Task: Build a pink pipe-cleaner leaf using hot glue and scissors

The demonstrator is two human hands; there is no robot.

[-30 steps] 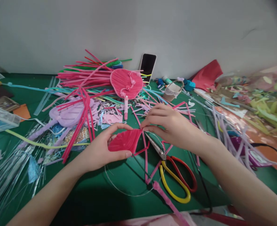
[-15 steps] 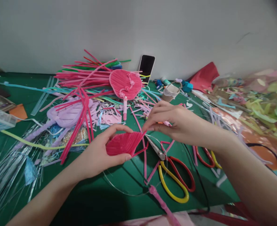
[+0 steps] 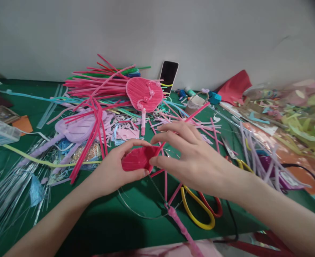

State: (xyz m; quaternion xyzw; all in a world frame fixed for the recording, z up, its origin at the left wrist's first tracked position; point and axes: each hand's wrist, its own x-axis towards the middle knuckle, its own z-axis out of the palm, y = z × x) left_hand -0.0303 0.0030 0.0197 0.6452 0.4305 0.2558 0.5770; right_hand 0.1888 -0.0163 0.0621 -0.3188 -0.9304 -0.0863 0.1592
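Observation:
My left hand (image 3: 120, 166) grips a hot-pink panel of side-by-side pipe cleaners (image 3: 134, 159) between thumb and fingers. At the panel's right edge, my right hand (image 3: 182, 157) is closed with thumb and fingertips around a pink pipe cleaner (image 3: 198, 111), whose free end sticks out up and to the right behind the hand. Below the panel a thin wire hoop (image 3: 140, 215) curves down to a pink wrapped handle (image 3: 182, 228). Scissors with yellow and red handles (image 3: 200, 214) lie under my right hand, their blades mostly hidden.
A finished pink fan (image 3: 144, 94) leans on a pile of pink pipe cleaners (image 3: 93, 87). A lilac fan (image 3: 75, 128) lies at left near silver tinsel strips (image 3: 10, 200). A phone (image 3: 169, 76) stands against the wall. More scissors (image 3: 240, 159) and paper scraps (image 3: 299, 117) are at right.
My right hand has turned and shifted left onto the panel's right edge, covering the scissors' blades. A pink pipe cleaner end now sticks out behind it. My left hand keeps hold of the panel.

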